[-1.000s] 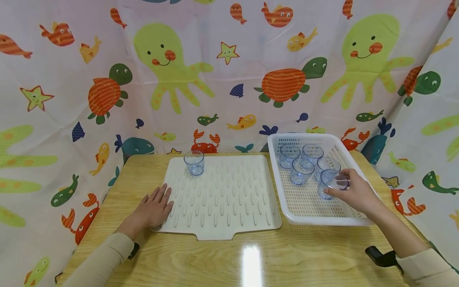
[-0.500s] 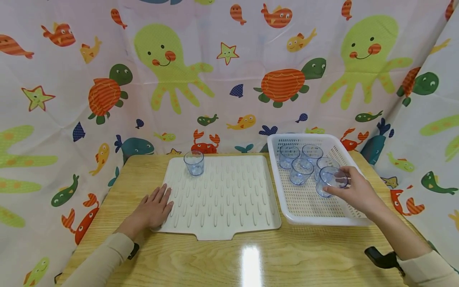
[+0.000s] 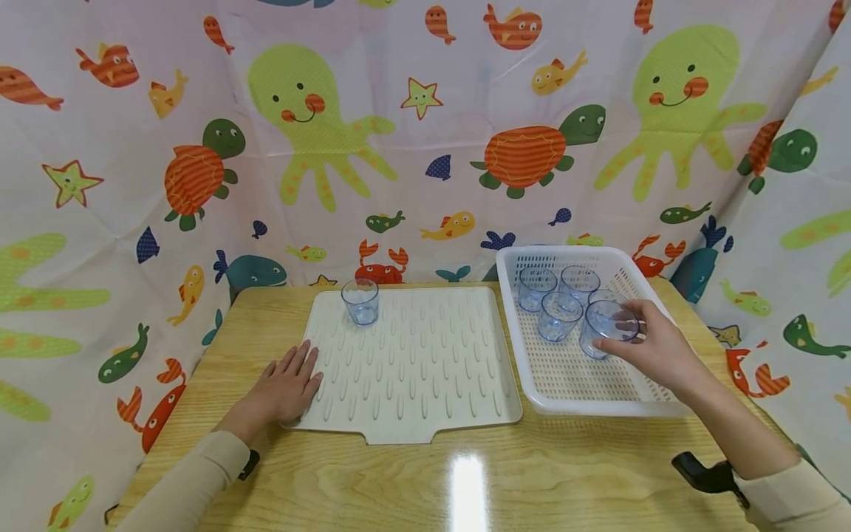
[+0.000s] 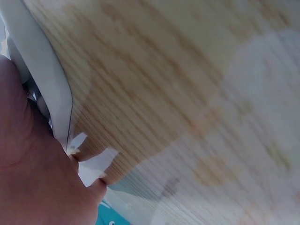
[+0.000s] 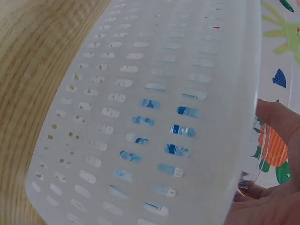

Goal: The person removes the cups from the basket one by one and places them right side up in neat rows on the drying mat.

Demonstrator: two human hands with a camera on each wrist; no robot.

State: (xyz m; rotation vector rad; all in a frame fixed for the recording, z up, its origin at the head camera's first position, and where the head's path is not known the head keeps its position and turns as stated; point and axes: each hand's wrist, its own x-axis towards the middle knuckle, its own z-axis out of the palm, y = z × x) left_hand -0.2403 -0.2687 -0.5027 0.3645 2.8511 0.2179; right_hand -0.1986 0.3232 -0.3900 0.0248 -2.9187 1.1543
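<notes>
Inside the white basket (image 3: 552, 408), my right hand (image 3: 654, 347) pinches a clear blue cup (image 3: 601, 329) between thumb and fingers. That cup overlaps another cup behind it, and several more cups (image 3: 560, 318) stand towards the basket's back left. In the right wrist view my hand (image 5: 276, 187) is at the far side of the basket wall (image 5: 140, 93), mostly hidden. My left hand (image 3: 282, 388) lies flat on the left edge of the cream ridged tray (image 3: 412, 355). A single cup (image 3: 361, 303) stands upright at the tray's back left.
Tray and basket sit side by side on a wooden table (image 3: 319, 480). Behind and beside the table hangs a curtain (image 3: 412, 207) printed with sea animals. A black strap piece (image 3: 705, 473) is at my right wrist.
My right hand has shifted slightly left and back with the cup, which now overlaps the cup behind it more. The left hand has stayed in place.
</notes>
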